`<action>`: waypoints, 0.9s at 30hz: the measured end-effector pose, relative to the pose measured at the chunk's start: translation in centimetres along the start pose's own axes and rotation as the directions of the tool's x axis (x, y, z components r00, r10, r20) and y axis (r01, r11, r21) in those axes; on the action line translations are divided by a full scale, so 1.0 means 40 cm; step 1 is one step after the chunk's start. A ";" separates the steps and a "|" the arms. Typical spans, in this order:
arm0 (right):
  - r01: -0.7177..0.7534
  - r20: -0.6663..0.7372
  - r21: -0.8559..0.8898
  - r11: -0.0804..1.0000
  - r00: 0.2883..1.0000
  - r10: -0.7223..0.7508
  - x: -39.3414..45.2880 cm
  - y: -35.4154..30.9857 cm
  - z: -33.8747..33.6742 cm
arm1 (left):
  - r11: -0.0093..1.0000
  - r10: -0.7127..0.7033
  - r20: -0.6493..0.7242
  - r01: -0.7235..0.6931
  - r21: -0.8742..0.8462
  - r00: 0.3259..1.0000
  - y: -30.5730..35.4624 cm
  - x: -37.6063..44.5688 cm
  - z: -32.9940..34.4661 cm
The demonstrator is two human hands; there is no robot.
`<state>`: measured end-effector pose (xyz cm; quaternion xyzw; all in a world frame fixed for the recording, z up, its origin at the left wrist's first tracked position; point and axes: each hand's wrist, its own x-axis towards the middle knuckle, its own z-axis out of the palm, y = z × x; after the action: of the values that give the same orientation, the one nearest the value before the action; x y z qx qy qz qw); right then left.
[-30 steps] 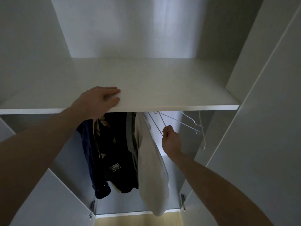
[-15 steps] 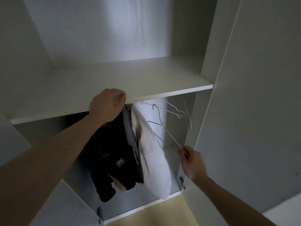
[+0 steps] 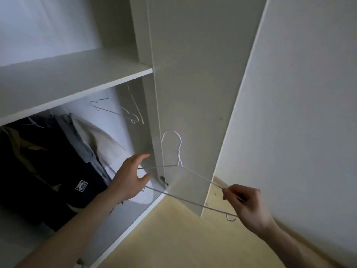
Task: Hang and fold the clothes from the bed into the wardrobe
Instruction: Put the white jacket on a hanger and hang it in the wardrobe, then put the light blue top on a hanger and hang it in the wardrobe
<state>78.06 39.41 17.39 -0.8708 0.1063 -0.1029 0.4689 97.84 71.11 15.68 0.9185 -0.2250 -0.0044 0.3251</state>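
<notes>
Head view: right hand (image 3: 247, 206) pinches thin white wire hanger (image 3: 195, 174).

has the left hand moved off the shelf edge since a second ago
Yes. The left hand has left the shelf edge and dropped well below it, now open beside the wire hanger that the right hand holds.

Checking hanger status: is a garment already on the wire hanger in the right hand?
No: the wire hanger pinched by the right hand is bare, with no cloth on it.
</notes>
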 end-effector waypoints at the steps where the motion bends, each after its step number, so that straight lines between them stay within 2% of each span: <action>1: -0.037 -0.022 0.007 0.999 0.999 0.037 -0.055 0.019 -0.045 | 1.000 0.010 0.049 -0.009 -0.008 0.999 0.032 -0.013 0.039; 4: -0.123 -0.110 -0.019 0.992 0.987 0.120 -0.235 0.079 -0.182 | 0.995 0.045 0.188 -0.029 -0.090 0.981 0.140 -0.054 0.164; 7: -0.205 -0.250 -0.108 0.973 0.953 0.173 -0.444 0.155 -0.313 | 0.981 0.120 0.336 -0.060 -0.183 0.934 0.291 -0.125 0.303; 12: -0.452 -0.479 -0.191 0.872 0.818 0.319 -0.829 0.319 -0.504 | 0.936 0.246 0.390 -0.113 -0.334 0.887 0.616 -0.320 0.520; 17: -0.601 -0.575 -0.097 0.793 0.684 0.448 -1.207 0.427 -0.640 | 0.903 0.364 0.496 -0.168 -0.396 0.789 0.914 -0.558 0.740; 21: -0.655 -0.599 0.037 0.755 0.590 0.541 -1.444 0.476 -0.707 | 0.868 0.472 0.585 -0.234 -0.437 0.659 1.122 -0.719 0.884; 27: -0.694 -0.697 0.264 0.669 0.342 0.630 -1.754 0.555 -0.785 | 0.851 0.526 0.695 -0.298 -0.433 0.491 1.369 -0.883 1.103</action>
<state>0.23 22.28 10.15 -0.6462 0.6340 -0.2439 0.3479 36.80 21.93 8.82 0.6864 -0.5572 -0.3610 0.2968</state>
